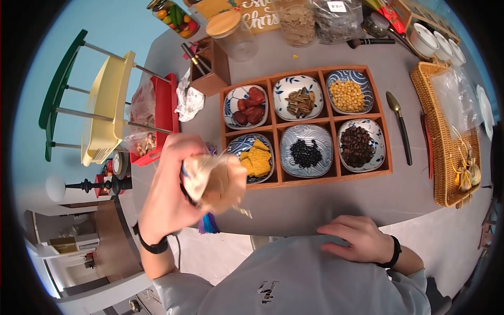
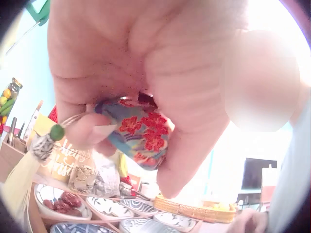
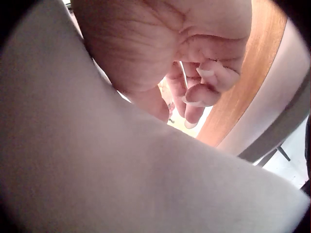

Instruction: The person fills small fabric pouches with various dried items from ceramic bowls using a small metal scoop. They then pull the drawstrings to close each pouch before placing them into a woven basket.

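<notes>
Blue and red-flowered, the pouch (image 2: 138, 133) is pinched by left fingers (image 2: 183, 158), right fingers (image 3: 201, 95) loosely curled

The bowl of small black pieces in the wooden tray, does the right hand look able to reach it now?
Probably yes: the right hand seems to hold nothing, the bowl is uncovered, and only tabletop and the tray's rim appear between them.

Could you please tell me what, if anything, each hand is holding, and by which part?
The left hand holds a flower-patterned pouch by its sides; the right hand holds nothing visible.
</notes>
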